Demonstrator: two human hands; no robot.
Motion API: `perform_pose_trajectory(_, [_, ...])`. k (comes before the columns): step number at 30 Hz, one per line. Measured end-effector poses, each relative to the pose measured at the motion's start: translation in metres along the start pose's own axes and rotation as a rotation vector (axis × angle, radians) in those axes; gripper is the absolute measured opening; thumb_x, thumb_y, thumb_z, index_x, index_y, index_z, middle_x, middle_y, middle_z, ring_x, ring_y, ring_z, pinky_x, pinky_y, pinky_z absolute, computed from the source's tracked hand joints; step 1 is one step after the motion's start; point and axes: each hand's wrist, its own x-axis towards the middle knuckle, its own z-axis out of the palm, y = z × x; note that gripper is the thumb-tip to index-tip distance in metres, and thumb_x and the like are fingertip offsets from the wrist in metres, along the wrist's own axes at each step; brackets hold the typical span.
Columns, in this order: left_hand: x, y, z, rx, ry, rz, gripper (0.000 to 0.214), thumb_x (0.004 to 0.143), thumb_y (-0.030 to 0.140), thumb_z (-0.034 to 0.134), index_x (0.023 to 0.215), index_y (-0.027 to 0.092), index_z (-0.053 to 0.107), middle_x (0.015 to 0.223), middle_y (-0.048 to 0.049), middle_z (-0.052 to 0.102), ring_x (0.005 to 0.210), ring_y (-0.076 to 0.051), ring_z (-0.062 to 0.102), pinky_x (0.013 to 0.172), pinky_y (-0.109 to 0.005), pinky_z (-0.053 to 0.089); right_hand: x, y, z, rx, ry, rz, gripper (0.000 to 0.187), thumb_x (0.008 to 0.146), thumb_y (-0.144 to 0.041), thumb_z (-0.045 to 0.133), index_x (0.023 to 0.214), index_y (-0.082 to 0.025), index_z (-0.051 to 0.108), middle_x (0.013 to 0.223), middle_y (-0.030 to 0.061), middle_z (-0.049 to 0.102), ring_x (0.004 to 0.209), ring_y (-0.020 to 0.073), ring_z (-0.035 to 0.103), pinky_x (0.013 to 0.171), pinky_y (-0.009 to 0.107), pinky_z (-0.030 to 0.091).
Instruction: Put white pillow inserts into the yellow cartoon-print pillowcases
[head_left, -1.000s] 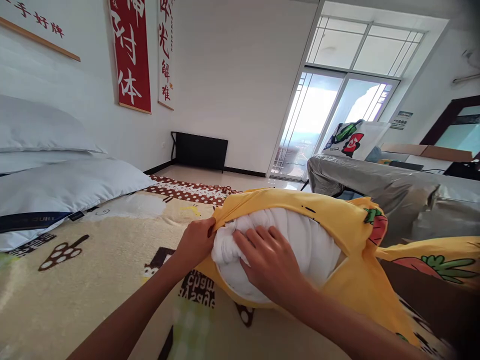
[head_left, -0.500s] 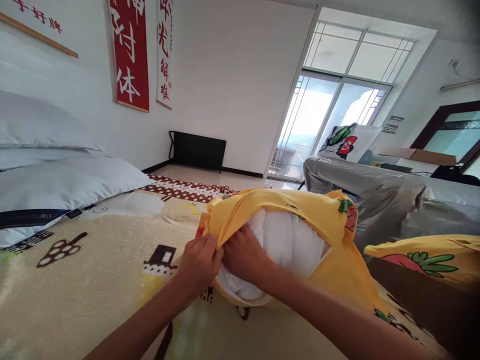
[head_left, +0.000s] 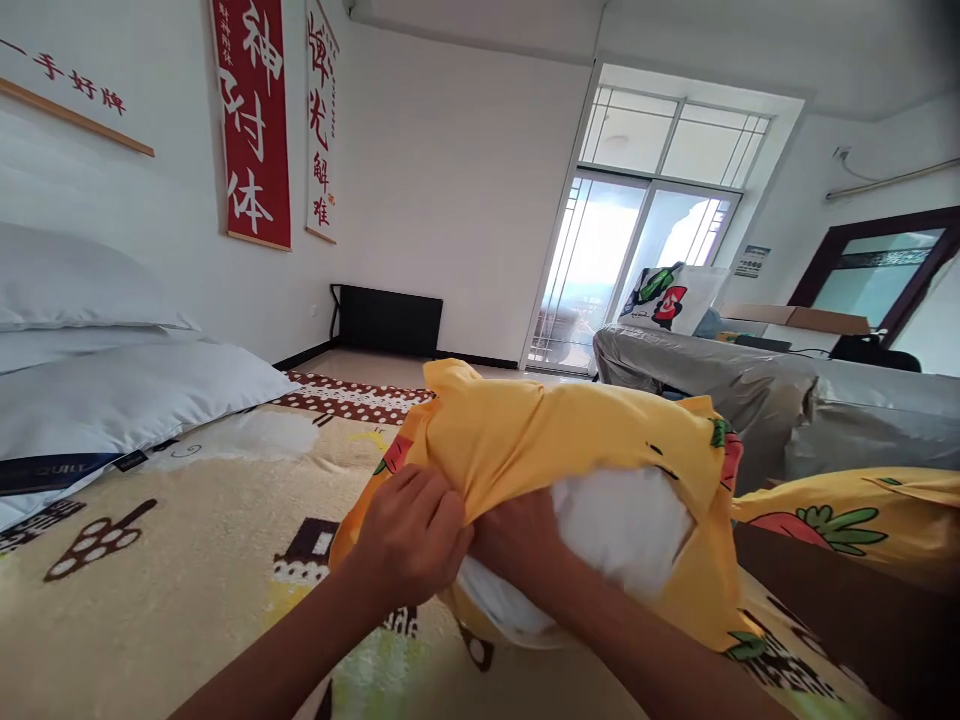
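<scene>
Covering more of the white pillow [head_left: 615,520] than a second earlier, the yellow pillowcase [head_left: 555,440] had been drawn over its near end; stuffing was judged well along. Left hand [head_left: 409,535] was clenched on the case's edge; right hand [head_left: 517,535] was pushed under the fabric against the pillow, its fingers hidden. Both lay on the patterned bed [head_left: 150,560]. Open bed stretched leftward up to the grey pillows [head_left: 112,390]; a second yellow case [head_left: 847,510] and a dark edge crowded the right.

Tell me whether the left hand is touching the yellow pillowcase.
Touching. The head view shows the left hand gripping a bunched fold of the yellow pillowcase, with no gap visible.
</scene>
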Motion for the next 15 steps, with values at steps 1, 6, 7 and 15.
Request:
perform_pose_trajectory(1, [0.003, 0.003, -0.005, 0.007, -0.001, 0.023, 0.027, 0.077, 0.012, 0.051, 0.055, 0.020, 0.038, 0.053, -0.0018, 0.043, 0.054, -0.017, 0.039, 0.053, -0.031, 0.033, -0.008, -0.001, -0.011, 0.009, 0.072, -0.013, 0.021, 0.076, -0.019, 0.052, 0.056, -0.020, 0.055, 0.049, 0.0030, 0.052, 0.056, 0.0172, 0.046, 0.059, 0.031, 0.026])
perform_pose_trajectory(6, [0.011, 0.017, -0.012, 0.252, -0.159, -0.110, 0.007, 0.077, 0.013, 0.052, 0.083, 0.013, 0.056, 0.074, -0.0071, 0.057, 0.067, -0.022, 0.051, 0.059, -0.034, 0.039, -0.038, -0.019, -0.024, 0.059, 0.057, -0.128, 0.019, 0.082, -0.029, 0.050, 0.073, -0.017, 0.061, 0.070, 0.0082, 0.061, 0.071, 0.0208, 0.049, 0.066, 0.034, 0.031])
perform_pose_trajectory(7, [0.012, 0.017, -0.010, 0.326, -0.220, -0.148, 0.012, 0.077, 0.011, 0.051, 0.088, 0.012, 0.057, 0.077, -0.0075, 0.058, 0.069, -0.023, 0.053, 0.060, -0.035, 0.040, -0.041, -0.025, -0.021, 0.063, 0.012, -0.155, 0.020, 0.082, -0.031, 0.051, 0.078, -0.015, 0.062, 0.077, 0.0105, 0.063, 0.076, 0.0228, 0.050, 0.068, 0.035, 0.033])
perform_pose_trajectory(15, [0.024, -0.008, 0.019, 0.202, -0.586, -0.490, 0.014, 0.081, 0.012, 0.044, 0.078, 0.018, 0.057, 0.073, -0.0046, 0.063, 0.073, -0.023, 0.059, 0.059, -0.034, 0.038, -0.033, -0.009, -0.014, 0.203, -0.294, -0.180, 0.042, 0.082, -0.036, 0.056, 0.118, -0.013, 0.054, 0.121, 0.0142, 0.057, 0.116, 0.0278, 0.044, 0.093, 0.041, 0.035])
